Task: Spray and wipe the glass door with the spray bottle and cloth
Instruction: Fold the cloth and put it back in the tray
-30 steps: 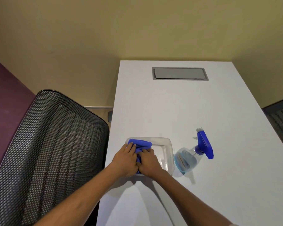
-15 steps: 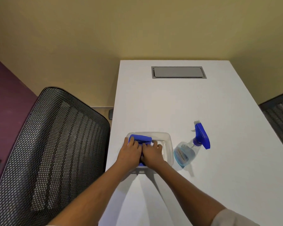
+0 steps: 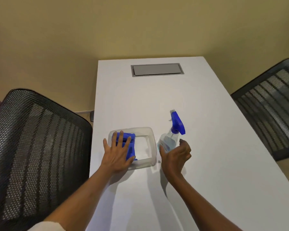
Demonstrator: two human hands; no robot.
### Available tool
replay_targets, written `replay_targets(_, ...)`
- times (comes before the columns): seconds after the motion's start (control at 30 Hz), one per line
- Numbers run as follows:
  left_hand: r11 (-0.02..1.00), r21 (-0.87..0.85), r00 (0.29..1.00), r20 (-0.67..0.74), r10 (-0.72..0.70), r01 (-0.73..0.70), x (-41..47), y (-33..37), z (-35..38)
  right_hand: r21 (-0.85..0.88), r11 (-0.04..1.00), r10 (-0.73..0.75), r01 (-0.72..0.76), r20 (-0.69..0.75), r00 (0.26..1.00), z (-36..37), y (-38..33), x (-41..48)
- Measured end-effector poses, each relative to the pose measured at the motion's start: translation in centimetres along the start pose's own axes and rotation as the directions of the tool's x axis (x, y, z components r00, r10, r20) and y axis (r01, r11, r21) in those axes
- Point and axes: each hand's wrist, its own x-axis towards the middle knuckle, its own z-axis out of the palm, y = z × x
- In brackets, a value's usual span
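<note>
A blue cloth (image 3: 130, 144) lies folded in the left half of a clear plastic tub (image 3: 152, 145) on the white table (image 3: 198, 164). My left hand (image 3: 118, 151) rests flat on the cloth with its fingers spread. To the right of the tub stands a clear spray bottle (image 3: 169, 140) with a blue trigger head and pale blue liquid inside. My right hand (image 3: 177, 155) is cupped at the bottle's near side, thumb and fingers apart, touching or almost touching its body. No glass door is in view.
A black mesh chair (image 3: 35, 150) stands close against the table's left edge. Another mesh chair (image 3: 270, 105) is at the right edge. A grey cable hatch (image 3: 157, 70) is set into the table's far end, by the beige wall.
My right hand has left the cloth in the tub and moved right to the spray bottle. My left hand stays on the cloth, now with its fingers spread flat.
</note>
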Motion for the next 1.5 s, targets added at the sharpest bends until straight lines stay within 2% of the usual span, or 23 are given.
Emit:
replay_targets(0.2,0.998,-0.069,1.0,-0.018,0.001,-0.002,0.3,0.7,0.4,0.135,0.988,0.043,-0.075,0.23,0.972,0.0,1.0,3.2)
replay_targets(0.33,1.0,-0.021,1.0,-0.025,0.01,-0.01,0.8,0.9,1.1,0.229,0.968,0.04,-0.104,0.266,0.963,0.5,1.3,3.7)
replay_targets(0.43,1.0,-0.001,1.0,-0.003,0.006,-0.006,1.2,1.1,1.2,0.224,0.965,0.064,-0.136,0.304,0.951,0.9,1.5,4.3)
replay_targets(0.57,1.0,-0.001,1.0,0.005,0.001,-0.001,1.3,1.4,1.1,0.246,0.956,0.085,-0.162,0.296,0.951,0.9,0.8,4.4)
replay_targets(0.87,0.998,-0.001,0.996,0.063,-0.059,0.059,1.4,1.2,1.5,0.456,0.884,0.046,-0.098,0.124,0.991,-1.2,-5.6,4.3)
replay_targets(0.97,0.998,-0.015,0.995,0.076,-0.067,0.068,1.3,1.2,1.3,0.489,0.865,0.046,-0.112,0.144,0.988,-0.9,-6.5,3.7)
replay_targets(1.3,0.998,-0.024,0.997,0.038,-0.06,0.061,1.3,1.4,1.4,0.421,0.885,0.096,-0.199,0.254,0.963,3.8,-4.7,0.3)
replay_targets(1.5,0.997,-0.024,0.997,0.007,-0.073,0.074,1.4,1.4,1.9,0.39,0.902,0.084,-0.184,0.259,0.962,5.0,-4.3,-0.9)
